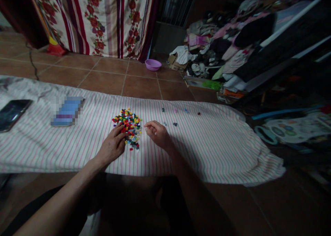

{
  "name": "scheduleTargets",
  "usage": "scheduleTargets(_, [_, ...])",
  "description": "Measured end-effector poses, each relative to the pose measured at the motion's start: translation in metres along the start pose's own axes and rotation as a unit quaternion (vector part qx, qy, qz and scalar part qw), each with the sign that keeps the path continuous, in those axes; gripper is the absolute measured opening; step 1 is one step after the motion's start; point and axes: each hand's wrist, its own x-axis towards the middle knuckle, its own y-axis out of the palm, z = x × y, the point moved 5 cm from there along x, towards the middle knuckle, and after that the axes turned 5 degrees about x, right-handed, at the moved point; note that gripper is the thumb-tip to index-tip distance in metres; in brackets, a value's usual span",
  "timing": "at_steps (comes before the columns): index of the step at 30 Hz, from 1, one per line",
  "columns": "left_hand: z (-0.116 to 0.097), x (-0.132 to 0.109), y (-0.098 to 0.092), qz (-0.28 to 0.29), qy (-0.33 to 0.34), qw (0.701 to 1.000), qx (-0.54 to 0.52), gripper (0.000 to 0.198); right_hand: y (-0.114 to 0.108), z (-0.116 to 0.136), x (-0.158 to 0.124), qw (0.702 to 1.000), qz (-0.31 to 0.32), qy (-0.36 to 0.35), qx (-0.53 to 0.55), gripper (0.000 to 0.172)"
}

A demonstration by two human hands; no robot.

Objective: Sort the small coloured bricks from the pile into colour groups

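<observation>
Many small multicoloured pieces heaped on striped white cloth, partly under unclenched left hand; just beside, curled right hand, cannot tell if grasping anything

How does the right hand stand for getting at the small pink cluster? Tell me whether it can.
Probably yes: the pink cluster lies a little beyond the right hand on the striped cloth, and only low pieces like the light grey ones show near the way.

Left hand is palm-down, right hand curled.
</observation>
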Motion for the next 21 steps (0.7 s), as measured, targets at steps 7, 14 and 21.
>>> scheduleTargets(7, [0.002,-0.001,0.000,-0.004,-0.005,1.000,-0.005,0.028,-0.059,-0.035,-0.007,0.990,-0.127,0.066,-0.019,0.022])
scheduleTargets(14, [0.001,-0.002,0.002,-0.014,0.007,1.000,0.001,0.028,-0.124,-0.087,-0.034,0.922,-0.312,0.209,-0.092,0.029])
scheduleTargets(21, [0.002,-0.003,0.002,-0.023,0.006,1.000,0.002,0.027,-0.143,-0.106,-0.051,0.895,-0.297,0.283,-0.173,0.023])
